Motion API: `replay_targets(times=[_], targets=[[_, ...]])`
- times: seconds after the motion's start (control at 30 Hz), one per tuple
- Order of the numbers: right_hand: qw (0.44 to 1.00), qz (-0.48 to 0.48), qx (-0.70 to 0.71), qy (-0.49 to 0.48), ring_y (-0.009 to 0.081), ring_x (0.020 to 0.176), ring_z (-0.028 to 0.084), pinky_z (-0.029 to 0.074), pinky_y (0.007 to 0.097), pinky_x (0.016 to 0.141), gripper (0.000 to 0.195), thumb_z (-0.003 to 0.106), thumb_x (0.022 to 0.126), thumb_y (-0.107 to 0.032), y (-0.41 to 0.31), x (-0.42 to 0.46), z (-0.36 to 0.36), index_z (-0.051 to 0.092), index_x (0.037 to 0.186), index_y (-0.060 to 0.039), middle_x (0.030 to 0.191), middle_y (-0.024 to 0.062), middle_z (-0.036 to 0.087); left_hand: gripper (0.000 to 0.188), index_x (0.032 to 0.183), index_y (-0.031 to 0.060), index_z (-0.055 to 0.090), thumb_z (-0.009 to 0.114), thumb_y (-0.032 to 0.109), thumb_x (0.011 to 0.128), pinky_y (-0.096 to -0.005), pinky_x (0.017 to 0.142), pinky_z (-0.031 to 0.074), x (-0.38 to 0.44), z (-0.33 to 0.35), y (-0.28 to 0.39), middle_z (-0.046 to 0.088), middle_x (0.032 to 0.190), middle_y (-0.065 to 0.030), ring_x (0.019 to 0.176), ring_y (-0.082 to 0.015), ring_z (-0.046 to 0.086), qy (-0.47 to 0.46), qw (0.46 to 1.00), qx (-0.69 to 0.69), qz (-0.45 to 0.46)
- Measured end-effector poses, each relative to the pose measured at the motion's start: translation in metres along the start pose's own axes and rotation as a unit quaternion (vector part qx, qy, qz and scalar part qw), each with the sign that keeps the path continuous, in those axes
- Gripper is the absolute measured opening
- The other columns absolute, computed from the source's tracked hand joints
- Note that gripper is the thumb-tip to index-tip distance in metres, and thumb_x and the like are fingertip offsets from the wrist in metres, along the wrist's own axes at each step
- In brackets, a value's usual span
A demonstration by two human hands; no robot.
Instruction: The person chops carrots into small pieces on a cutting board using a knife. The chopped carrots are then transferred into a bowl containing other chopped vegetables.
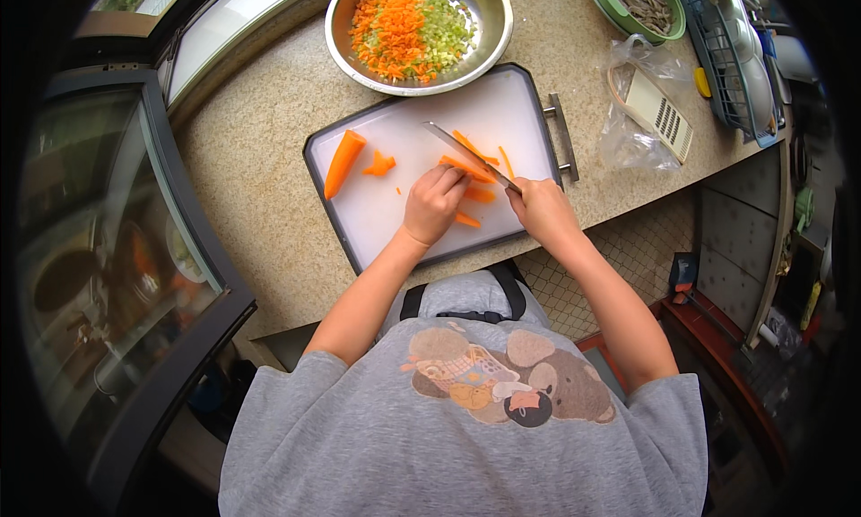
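My right hand (543,209) grips the handle of a kitchen knife (464,150), whose blade points up and to the left over the board. Under and beside the blade lies a carrot slice (469,169), and the fingertips of my left hand (436,197) press on its near end. More carrot slices and thin strips (507,162) lie around both hands on the white cutting board (377,231) with a dark rim. A thick carrot piece (344,164) rests at the board's left side, with a small irregular carrot piece (379,164) beside it.
A steel bowl (494,59) of diced carrot and pale green vegetable overlaps the board's far edge. Right of the board's metal handle (564,137), a grater (659,117) lies on a plastic bag (615,140). Farther right are a green colander (678,26) and a dish rack (730,86). An open window frame (232,302) stands left.
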State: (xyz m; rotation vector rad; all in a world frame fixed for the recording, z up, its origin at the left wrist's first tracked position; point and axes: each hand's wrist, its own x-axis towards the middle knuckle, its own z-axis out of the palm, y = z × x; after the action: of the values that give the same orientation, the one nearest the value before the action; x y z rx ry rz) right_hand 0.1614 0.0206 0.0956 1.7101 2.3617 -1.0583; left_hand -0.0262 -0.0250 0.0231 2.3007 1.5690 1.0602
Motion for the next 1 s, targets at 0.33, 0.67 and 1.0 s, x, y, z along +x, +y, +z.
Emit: replay_targets(times=[0.33, 0.67, 1.0], targets=[[0.994, -0.016, -0.095, -0.053, 0.0400, 0.065, 0.062, 0.051, 0.0476, 0.062, 0.011, 0.058, 0.084, -0.012, 0.005, -0.011, -0.006, 0.063, 0.083, -0.0025, 0.068, 0.0229, 0.061, 0.018, 0.084, -0.0011, 0.065, 0.060, 0.003, 0.067, -0.0338, 0.068, 0.051, 0.001, -0.002, -0.001, 0.062, 0.086, -0.0090, 0.080, -0.0240, 0.060, -0.003, 1.000, 0.001, -0.003], [0.990, -0.014, -0.133, -0.047, 0.0371, 0.067, 0.066, 0.054, 0.0443, 0.060, 0.009, 0.051, 0.080, -0.002, -0.015, -0.008, 0.000, 0.060, 0.081, -0.0008, 0.070, 0.0198, 0.064, 0.014, 0.078, 0.0008, 0.066, 0.061, 0.002, 0.065, -0.0339, 0.065, 0.052, 0.002, -0.003, -0.002, 0.063, 0.082, -0.0079, 0.076, -0.0243, 0.060, -0.003, 1.000, -0.011, -0.028], [0.991, -0.020, -0.124, -0.035, 0.0381, 0.069, 0.066, 0.053, 0.0460, 0.061, 0.013, 0.048, 0.081, -0.002, -0.019, 0.007, 0.012, 0.059, 0.088, 0.0006, 0.073, 0.0219, 0.064, 0.014, 0.077, 0.0021, 0.066, 0.060, 0.002, 0.065, -0.0331, 0.064, 0.051, -0.003, 0.001, -0.001, 0.061, 0.080, -0.0070, 0.075, -0.0237, 0.060, -0.008, 1.000, -0.018, -0.018]])
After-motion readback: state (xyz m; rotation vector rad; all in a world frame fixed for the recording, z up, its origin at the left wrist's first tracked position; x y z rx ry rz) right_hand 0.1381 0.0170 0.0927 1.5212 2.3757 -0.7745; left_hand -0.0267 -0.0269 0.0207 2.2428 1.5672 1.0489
